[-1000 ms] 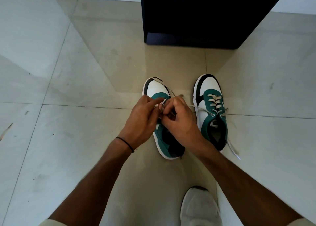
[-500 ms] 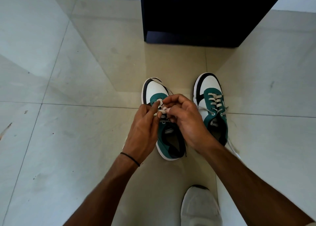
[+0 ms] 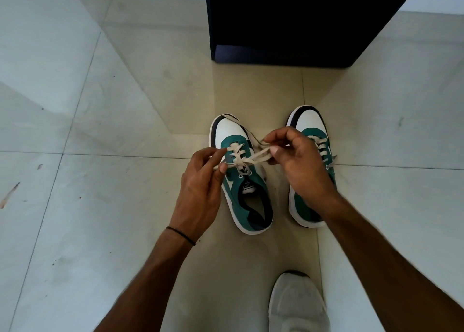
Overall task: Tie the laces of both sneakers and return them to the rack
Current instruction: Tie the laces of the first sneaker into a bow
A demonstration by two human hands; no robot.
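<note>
Two white, green and black sneakers stand side by side on the tiled floor. The left sneaker (image 3: 242,181) has cream laces (image 3: 247,158) stretched sideways across its tongue. My left hand (image 3: 200,181) pinches the lace end on the left side. My right hand (image 3: 298,166) pinches the lace loop on the right side and hangs over the right sneaker (image 3: 311,123), hiding much of it. The right sneaker's laces lie loose along its far side.
A dark cabinet-like rack (image 3: 288,25) stands on the floor just beyond the sneakers. My own foot in a grey shoe (image 3: 297,304) is at the bottom of the view. Pale floor tiles (image 3: 100,206) spread to both sides.
My hands were bunched together over the left sneaker's tongue. They have pulled apart sideways, drawing the laces taut across the shoe.
</note>
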